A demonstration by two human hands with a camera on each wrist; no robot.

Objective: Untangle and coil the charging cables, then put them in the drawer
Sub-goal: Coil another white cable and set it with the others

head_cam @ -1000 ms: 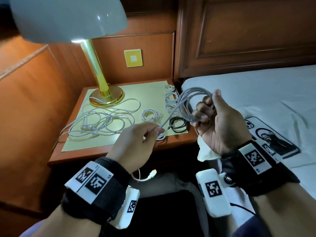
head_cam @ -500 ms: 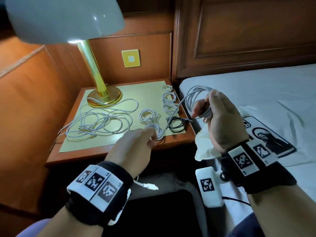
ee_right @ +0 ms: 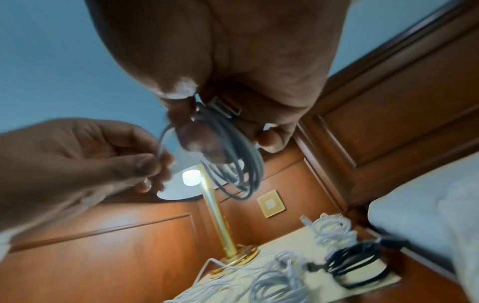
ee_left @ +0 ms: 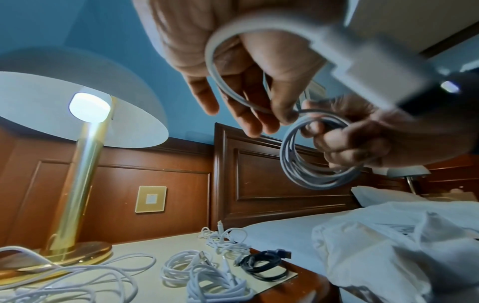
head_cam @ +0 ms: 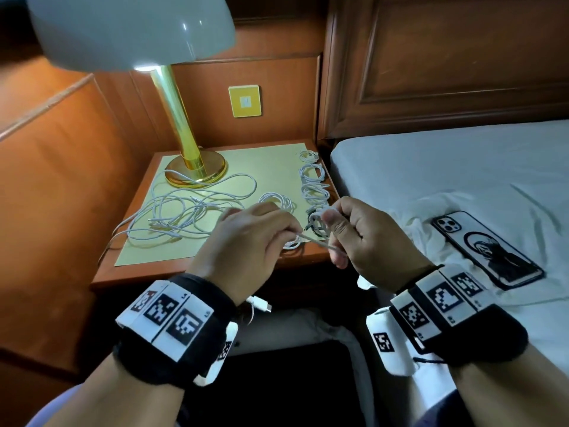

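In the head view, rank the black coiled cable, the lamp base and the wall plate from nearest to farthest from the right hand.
From the right hand:
1. Black coiled cable, just left of its fingers on the nightstand.
2. Lamp base, back left on the nightstand.
3. Wall plate, up on the wood panel behind.

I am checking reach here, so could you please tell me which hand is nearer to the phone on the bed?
Right. The right hand holds the grey cable coil over the nightstand's edge, next to the bed where the phone lies. The left hand is farther off, beyond the right hand.
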